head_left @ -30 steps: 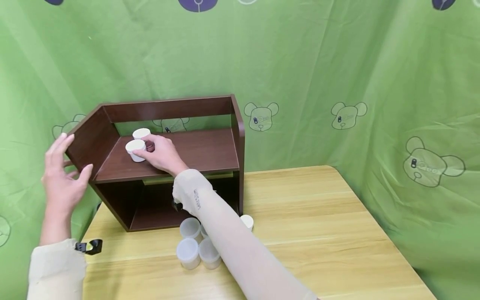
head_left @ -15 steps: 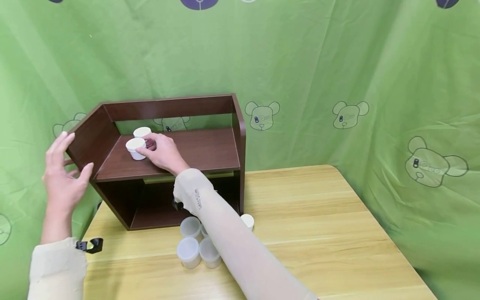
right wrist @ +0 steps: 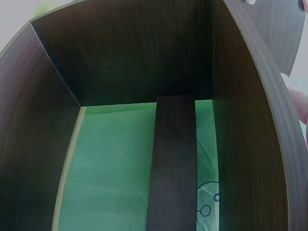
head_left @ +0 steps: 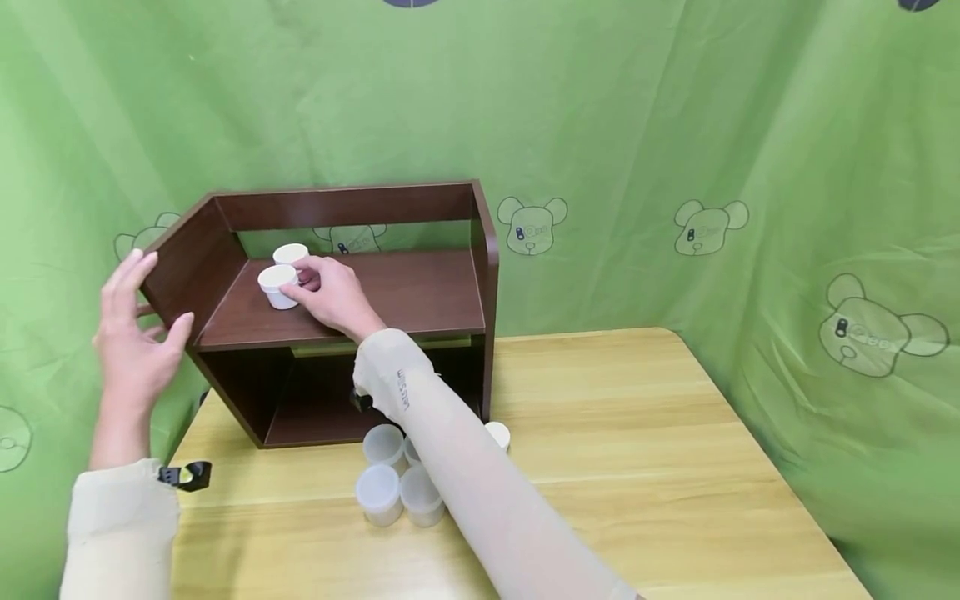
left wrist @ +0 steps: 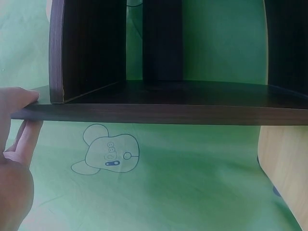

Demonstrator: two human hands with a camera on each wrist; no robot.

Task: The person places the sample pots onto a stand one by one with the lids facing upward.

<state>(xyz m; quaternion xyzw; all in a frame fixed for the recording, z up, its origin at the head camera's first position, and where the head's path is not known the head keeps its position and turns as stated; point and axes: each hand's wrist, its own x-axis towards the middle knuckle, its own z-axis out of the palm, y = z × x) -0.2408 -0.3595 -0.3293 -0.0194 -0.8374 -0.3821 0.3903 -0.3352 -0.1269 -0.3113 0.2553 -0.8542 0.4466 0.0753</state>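
In the head view, a dark brown two-level shelf unit [head_left: 405,287] stands on the table. Its left side panel lies between the thumb and fingers of my left hand [head_left: 137,346]; the left wrist view shows the thumb [left wrist: 21,97] on one face and fingers [left wrist: 30,139] on the other. My right hand [head_left: 337,296] reaches onto the upper shelf and pinches a small white lidded jar [head_left: 279,287] at its right side. Just behind stands a second white jar [head_left: 290,252], partly hidden. In the right wrist view the jars are out of sight.
Several translucent tubs [head_left: 378,496] cluster on the wooden table [head_left: 637,467] in front of the shelf, some partly behind my right forearm. A white-topped jar [head_left: 498,434] stands right of that forearm. Green curtain [head_left: 615,125] hangs behind and at the sides.
The head view has tilted slightly, so the whole scene sits a little higher and further right. Both hands and the white jars stay nearly in place relative to the shelf.
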